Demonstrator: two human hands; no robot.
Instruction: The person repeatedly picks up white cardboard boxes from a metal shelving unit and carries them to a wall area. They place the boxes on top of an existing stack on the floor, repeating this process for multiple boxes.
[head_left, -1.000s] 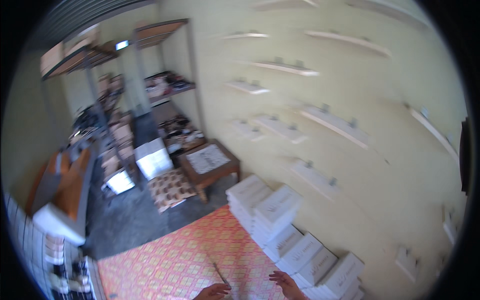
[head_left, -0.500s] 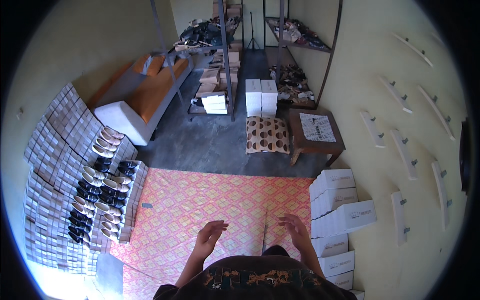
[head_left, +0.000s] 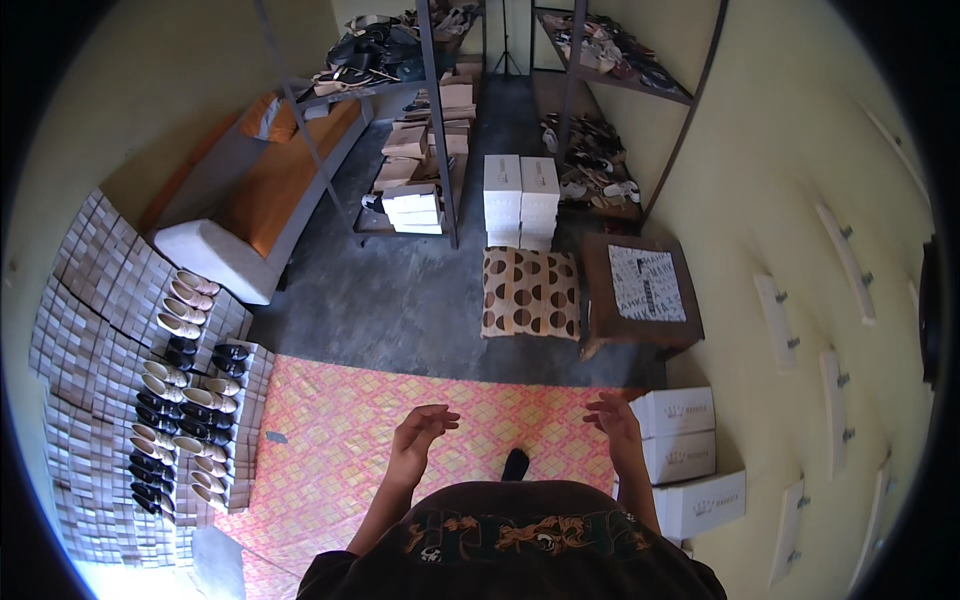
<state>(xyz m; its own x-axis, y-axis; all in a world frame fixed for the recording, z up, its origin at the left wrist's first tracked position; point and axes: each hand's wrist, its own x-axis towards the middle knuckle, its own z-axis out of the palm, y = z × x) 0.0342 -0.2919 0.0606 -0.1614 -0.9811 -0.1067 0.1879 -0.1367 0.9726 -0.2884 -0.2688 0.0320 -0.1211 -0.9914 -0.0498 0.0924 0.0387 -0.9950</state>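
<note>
Both of my hands are raised in front of my body, above the pink and yellow patterned floor covering (head_left: 380, 400). My left hand (head_left: 425, 432) has its fingers apart and slightly curled, with nothing in it. My right hand (head_left: 612, 418) is likewise empty, fingers spread and bent inward. Nearest to the right hand are stacked white shoe boxes (head_left: 685, 455) along the right wall. One dark-clad foot (head_left: 516, 465) shows on the covering between the hands.
Pairs of shoes (head_left: 205, 400) stand on stacked boxes at left. Ahead are a patterned cushion (head_left: 530, 293), white boxes (head_left: 520, 190), and a brown table (head_left: 600, 300). An orange and grey sofa (head_left: 285, 180) lies far left; metal racks (head_left: 440, 140) hold shoes. Small wall shelves (head_left: 835, 410) are at right.
The whole view has shifted forward, with the cushion, table and boxes appearing nearer. A foot has come forward into view. My hands are a little farther apart, both still empty.
</note>
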